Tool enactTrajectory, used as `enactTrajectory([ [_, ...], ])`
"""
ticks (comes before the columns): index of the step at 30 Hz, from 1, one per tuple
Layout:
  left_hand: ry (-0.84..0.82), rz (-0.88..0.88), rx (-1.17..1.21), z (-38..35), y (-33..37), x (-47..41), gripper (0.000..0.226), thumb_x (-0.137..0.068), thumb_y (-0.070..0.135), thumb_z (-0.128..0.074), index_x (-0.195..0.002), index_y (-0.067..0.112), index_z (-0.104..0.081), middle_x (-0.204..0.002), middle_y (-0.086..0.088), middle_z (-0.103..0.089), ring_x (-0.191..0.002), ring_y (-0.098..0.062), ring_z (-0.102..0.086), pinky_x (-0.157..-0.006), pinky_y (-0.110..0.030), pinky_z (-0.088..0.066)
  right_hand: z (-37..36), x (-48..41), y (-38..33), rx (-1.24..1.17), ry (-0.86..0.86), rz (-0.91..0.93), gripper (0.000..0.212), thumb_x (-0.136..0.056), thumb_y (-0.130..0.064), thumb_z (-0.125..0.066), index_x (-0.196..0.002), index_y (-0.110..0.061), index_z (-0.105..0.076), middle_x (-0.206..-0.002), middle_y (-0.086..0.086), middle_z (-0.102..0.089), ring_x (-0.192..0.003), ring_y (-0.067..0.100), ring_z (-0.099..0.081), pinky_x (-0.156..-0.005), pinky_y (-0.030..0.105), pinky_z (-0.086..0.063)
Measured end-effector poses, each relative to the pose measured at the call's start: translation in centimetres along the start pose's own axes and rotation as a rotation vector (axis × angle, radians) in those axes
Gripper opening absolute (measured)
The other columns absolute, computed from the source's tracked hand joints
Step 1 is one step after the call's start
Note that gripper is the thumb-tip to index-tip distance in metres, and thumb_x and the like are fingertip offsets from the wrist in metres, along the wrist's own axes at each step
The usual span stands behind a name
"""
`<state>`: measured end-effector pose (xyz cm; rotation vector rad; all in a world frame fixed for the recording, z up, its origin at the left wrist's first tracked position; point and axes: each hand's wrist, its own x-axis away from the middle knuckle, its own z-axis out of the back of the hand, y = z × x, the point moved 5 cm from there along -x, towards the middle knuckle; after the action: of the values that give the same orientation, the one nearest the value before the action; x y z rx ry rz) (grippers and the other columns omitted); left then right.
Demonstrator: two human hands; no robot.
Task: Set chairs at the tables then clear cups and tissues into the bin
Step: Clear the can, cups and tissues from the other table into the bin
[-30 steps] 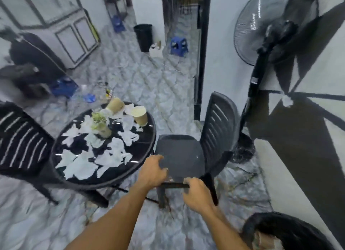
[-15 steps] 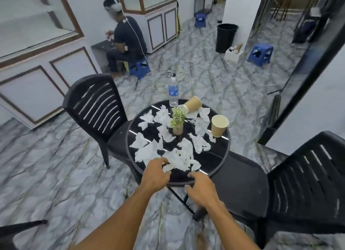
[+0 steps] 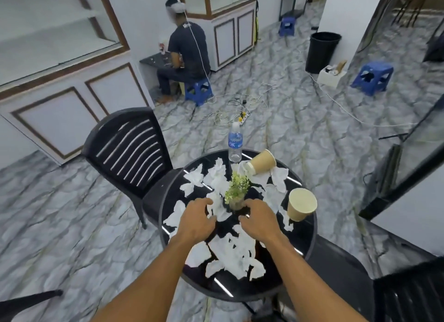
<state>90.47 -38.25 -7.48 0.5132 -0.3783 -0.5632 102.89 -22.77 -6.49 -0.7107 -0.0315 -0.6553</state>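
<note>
Two chairs sit at the round bench (image 3: pixel 301 236): the far chair (image 3: pixel 129 153) on its left, the near chair (image 3: pixel 408 297) at lower right. The bin (image 3: pixel 322 52) stands well apart on the floor. Tissues (image 3: pixel 230 252) litter the bench, beside an upright cup (image 3: pixel 300 207) and a tipped cup (image 3: pixel 262 163). The left hand (image 3: pixel 197 220) rests bent fingers on a tissue, and its grip cannot be told. The right hand (image 3: pixel 259 222) hovers relaxed and empty.

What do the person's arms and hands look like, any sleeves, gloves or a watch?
The left hand and right hand are bare, without gloves. Both forearms are uncovered to the frame's edge: no sleeve, watch or wristband shows.
</note>
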Motion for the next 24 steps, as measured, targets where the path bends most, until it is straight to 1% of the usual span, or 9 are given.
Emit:
enactTrajectory([
  [4,-0.013,-0.009,0.033,0.5,1.2,-5.0,0.05,-0.084,0.034,-0.067,-0.133,0.023,-0.057,-0.131,0.006,-0.058,-0.121,-0.017,-0.054,-0.104,-0.037,-0.046,2.4,-5.2,-0.3,0.019,0.059,-0.021,0.029,-0.085,-0.026,-0.061,-0.113,-0.02,-0.065,-0.111,0.001,-0.064,-0.107,0.024,-0.06,-0.082,0.034,-0.05],
  [6,-0.023,-0.036,0.045,0.5,1.6,-7.9,0.049,-0.086,0.034,-0.067,-0.132,0.023,-0.057,-0.131,0.006,-0.057,-0.121,-0.016,-0.053,-0.104,-0.034,-0.045,3.3,-7.8,-0.4,0.017,0.075,-0.039,0.036,-0.085,-0.026,-0.064,-0.121,-0.02,-0.064,-0.117,0.003,-0.064,-0.11,0.025,-0.059,-0.086,0.036,-0.049],
  [9,-0.047,-0.066,0.053,0.3,1.8,-12.8,0.051,-0.089,0.031,-0.068,-0.137,0.023,-0.053,-0.14,0.004,-0.051,-0.13,-0.015,-0.046,-0.109,-0.034,-0.039,4.3,-11.8,-0.5,0.014,0.095,-0.073,0.051,-0.087,-0.027,-0.065,-0.136,-0.019,-0.054,-0.133,0.004,-0.057,-0.119,0.026,-0.055,-0.094,0.038,-0.047],
  [14,-0.102,-0.079,0.131,0.0,2.5,-21.3,0.059,-0.087,0.032,-0.07,-0.141,0.025,-0.049,-0.142,0.002,-0.053,-0.131,-0.019,-0.048,-0.11,-0.041,-0.041,5.2,-18.6,0.8,-0.001,0.237,-0.19,0.056,-0.083,-0.036,-0.067,-0.135,-0.022,-0.052,-0.134,0.002,-0.054,-0.127,0.027,-0.049,-0.098,0.038,-0.045],
  [16,-0.096,-0.073,0.192,0.0,3.1,-24.6,0.068,-0.083,0.034,-0.074,-0.144,0.025,-0.046,-0.141,0.001,-0.054,-0.129,-0.02,-0.05,-0.107,-0.044,-0.044,5.1,-21.2,1.7,0.023,0.273,-0.28,0.076,-0.078,-0.047,-0.072,-0.143,-0.021,-0.042,-0.144,0.004,-0.045,-0.135,0.028,-0.039,-0.104,0.043,-0.041],
  [19,-0.067,-0.077,0.28,-0.3,4.2,-28.7,0.086,-0.075,0.038,-0.081,-0.148,0.025,-0.038,-0.146,0.0,-0.049,-0.133,-0.022,-0.047,-0.107,-0.045,-0.045,4.4,-24.1,2.9,0.115,0.238,-0.429,0.114,-0.065,-0.059,-0.08,-0.153,-0.02,-0.019,-0.156,0.009,-0.025,-0.143,0.03,-0.026,-0.108,0.05,-0.037],
  [21,-0.088,-0.056,0.319,-1.1,4.7,-30.7,0.097,-0.07,0.039,-0.084,-0.15,0.03,-0.032,-0.151,0.001,-0.044,-0.138,-0.02,-0.042,-0.11,-0.046,-0.042,3.6,-25.2,3.7,0.137,0.217,-0.494,0.126,-0.059,-0.059,-0.085,-0.153,-0.017,-0.013,-0.158,0.011,-0.019,-0.144,0.031,-0.022,-0.108,0.051,-0.037],
  [22,-0.102,-0.046,0.355,-1.7,4.9,-31.6,0.097,-0.065,0.039,-0.086,-0.147,0.035,-0.034,-0.148,0.004,-0.046,-0.134,-0.019,-0.046,-0.108,-0.046,-0.044,3.2,-25.7,4.1,0.144,0.213,-0.519,0.128,-0.056,-0.058,-0.087,-0.152,-0.016,-0.013,-0.156,0.011,-0.02,-0.143,0.031,-0.023,-0.107,0.051,-0.039],
  [24,-0.121,-0.06,0.424,-2.7,5.4,-32.8,0.082,-0.056,0.037,-0.087,-0.127,0.044,-0.047,-0.125,0.012,-0.059,-0.113,-0.014,-0.06,-0.094,-0.045,-0.055,2.5,-26.3,4.7,0.175,0.22,-0.547,0.129,-0.051,-0.058,-0.09,-0.149,-0.016,-0.017,-0.151,0.01,-0.026,-0.139,0.03,-0.029,-0.103,0.048,-0.042],
])
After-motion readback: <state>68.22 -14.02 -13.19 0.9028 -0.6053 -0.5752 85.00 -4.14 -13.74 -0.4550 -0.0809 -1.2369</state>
